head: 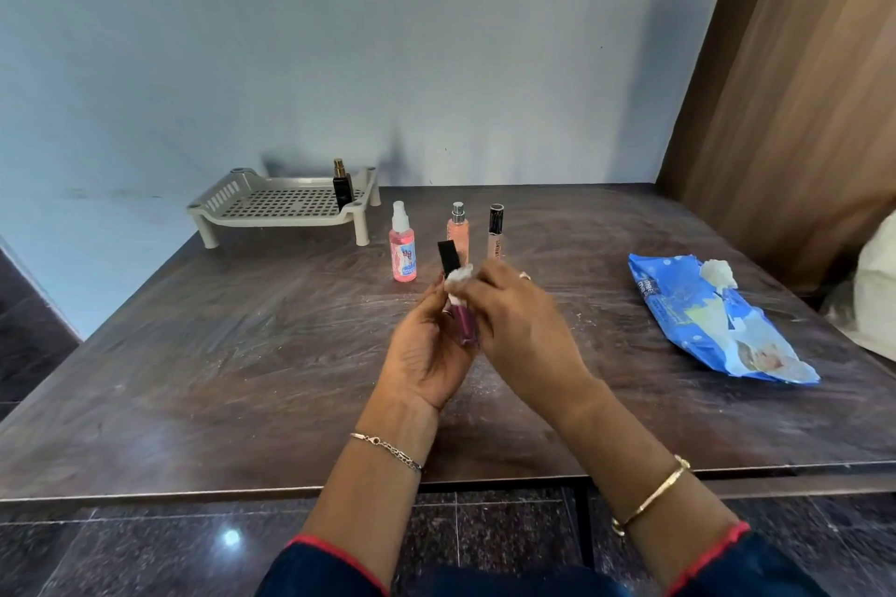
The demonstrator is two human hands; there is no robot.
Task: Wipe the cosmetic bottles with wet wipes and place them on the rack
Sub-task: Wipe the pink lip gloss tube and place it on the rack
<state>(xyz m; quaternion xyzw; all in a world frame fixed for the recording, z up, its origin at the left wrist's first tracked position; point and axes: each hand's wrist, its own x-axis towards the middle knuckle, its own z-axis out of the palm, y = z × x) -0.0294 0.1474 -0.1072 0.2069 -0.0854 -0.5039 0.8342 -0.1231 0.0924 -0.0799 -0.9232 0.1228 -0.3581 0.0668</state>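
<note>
From where I stand, the job looks under halfway done. One black bottle [342, 189] with a gold top stands on the beige rack [271, 205], which sits at about eleven o'clock from the person's hands, at the back of the table [242, 378]. Three more wait upright at twelve o'clock, just beyond the hands and apart from the rack: a pink spray bottle [403, 252], a peach perfume bottle [458, 230] and a slim tube [495, 228] with a black cap.

The one in hand is a small purple bottle [464, 322] with a square black cap, its clear body showing dark pink liquid. It is tilted and held above the table's middle. The left hand [426, 354] curls round its lower body. The right hand [523, 325] pinches a bunched white wipe [458, 277] against its neck, so I judge the wiping is under way. The blue wipes packet [703, 320] lies at three o'clock, a white sheet poking out.
</note>
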